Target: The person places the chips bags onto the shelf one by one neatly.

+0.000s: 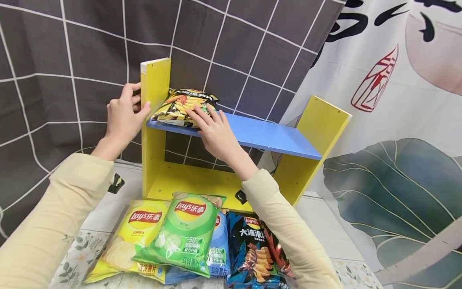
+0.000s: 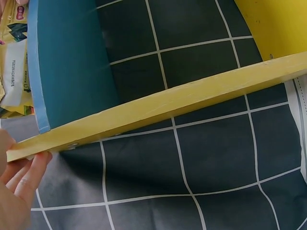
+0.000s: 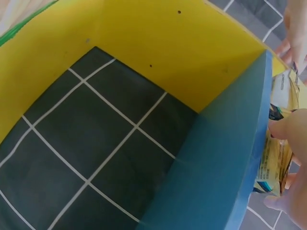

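Had the yellow-and-black chip bag (image 1: 177, 105) on the blue shelf (image 1: 267, 132), left end, just inside the yellow side panel (image 1: 157, 80)! Rested the right hand (image 1: 219, 134), the nearer one, spread across the bag's right part; clamped the panel's edge in the left hand (image 1: 124, 112).

A black-and-yellow snack bag (image 1: 179, 105), at the upper centre of the frame, is wrapped in glossy, crinkled film. The shelf (image 1: 195, 179) is built of what looks like painted wood, smooth, with a soft sheen on its blue board (image 1: 268, 135). Shiny film is repeated on the bags (image 1: 185, 230) at bottom centre. Dark gridded cloth (image 1: 97, 44), matt and creased, is hung at upper left; matt fabric is seen in both sleeves (image 1: 63, 204), lower left and lower right.
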The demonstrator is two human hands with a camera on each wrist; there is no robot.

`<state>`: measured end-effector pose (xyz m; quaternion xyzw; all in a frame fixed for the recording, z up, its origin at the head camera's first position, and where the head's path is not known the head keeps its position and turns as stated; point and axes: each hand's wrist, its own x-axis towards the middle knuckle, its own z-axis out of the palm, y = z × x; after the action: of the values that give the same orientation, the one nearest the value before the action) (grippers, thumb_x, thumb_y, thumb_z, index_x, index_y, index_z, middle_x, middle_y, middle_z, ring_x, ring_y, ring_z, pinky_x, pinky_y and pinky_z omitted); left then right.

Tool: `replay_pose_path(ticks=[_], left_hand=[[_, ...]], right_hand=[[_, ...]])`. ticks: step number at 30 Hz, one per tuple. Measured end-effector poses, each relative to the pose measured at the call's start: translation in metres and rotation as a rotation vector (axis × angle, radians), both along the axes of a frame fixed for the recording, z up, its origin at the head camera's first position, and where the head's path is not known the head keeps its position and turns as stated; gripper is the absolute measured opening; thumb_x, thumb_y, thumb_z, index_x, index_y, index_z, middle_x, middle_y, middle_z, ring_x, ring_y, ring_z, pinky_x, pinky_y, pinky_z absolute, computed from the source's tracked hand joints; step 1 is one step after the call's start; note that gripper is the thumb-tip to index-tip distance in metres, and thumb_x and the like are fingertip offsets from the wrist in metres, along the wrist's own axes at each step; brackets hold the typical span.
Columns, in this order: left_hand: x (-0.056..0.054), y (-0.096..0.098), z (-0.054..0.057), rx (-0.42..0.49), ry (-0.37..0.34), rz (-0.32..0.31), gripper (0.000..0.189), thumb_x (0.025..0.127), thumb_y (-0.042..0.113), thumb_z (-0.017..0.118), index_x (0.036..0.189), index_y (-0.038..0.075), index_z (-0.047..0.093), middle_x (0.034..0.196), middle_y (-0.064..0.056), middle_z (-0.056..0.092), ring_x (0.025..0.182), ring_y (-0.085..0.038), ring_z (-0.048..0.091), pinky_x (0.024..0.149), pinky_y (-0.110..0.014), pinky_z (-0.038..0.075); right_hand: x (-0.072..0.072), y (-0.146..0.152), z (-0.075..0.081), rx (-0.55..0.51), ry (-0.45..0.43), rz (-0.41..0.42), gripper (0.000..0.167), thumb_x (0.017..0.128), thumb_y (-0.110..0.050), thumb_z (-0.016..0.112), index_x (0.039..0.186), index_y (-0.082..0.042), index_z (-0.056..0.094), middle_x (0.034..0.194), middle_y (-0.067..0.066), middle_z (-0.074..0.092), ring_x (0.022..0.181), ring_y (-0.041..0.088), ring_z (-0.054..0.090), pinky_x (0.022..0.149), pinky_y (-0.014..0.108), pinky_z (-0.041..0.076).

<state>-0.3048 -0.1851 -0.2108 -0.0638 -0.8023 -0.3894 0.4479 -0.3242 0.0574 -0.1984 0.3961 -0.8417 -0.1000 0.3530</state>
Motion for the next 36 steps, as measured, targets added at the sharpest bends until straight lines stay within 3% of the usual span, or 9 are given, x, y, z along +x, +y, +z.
replay_pose_path(ticks=[9, 17, 36], left_hand=[[0.001, 0.0, -0.001, -0.002, -0.001, -0.001, 0.045, 0.091, 0.014, 0.06, 0.133, 0.003, 0.048, 0.122, -0.023, 0.062, 0.1, -0.04, 0.067, 0.089, -0.051, 0.053], [0.001, 0.001, -0.001, -0.005, 0.007, -0.004, 0.044, 0.091, 0.014, 0.059, 0.132, 0.002, 0.049, 0.121, -0.024, 0.062, 0.1, -0.04, 0.067, 0.09, -0.052, 0.053], [0.001, 0.0, -0.002, -0.011, 0.023, -0.005, 0.044, 0.091, 0.013, 0.06, 0.132, 0.002, 0.049, 0.12, -0.023, 0.063, 0.098, -0.04, 0.068, 0.087, -0.051, 0.054]], right_hand=[[0.013, 0.02, -0.001, -0.038, 0.042, 0.052, 0.056, 0.096, -0.025, 0.054, 0.148, -0.014, 0.036, 0.155, 0.008, 0.036, 0.146, 0.032, 0.027, 0.119, 0.054, 0.022], [0.026, 0.047, -0.006, -0.073, 0.083, 0.118, 0.057, 0.093, -0.022, 0.059, 0.146, -0.012, 0.04, 0.151, 0.009, 0.042, 0.145, 0.032, 0.029, 0.118, 0.056, 0.02], [0.059, 0.111, -0.032, -0.106, 0.107, 0.188, 0.059, 0.086, -0.017, 0.066, 0.141, -0.01, 0.048, 0.145, 0.011, 0.05, 0.139, 0.034, 0.037, 0.114, 0.059, 0.027]])
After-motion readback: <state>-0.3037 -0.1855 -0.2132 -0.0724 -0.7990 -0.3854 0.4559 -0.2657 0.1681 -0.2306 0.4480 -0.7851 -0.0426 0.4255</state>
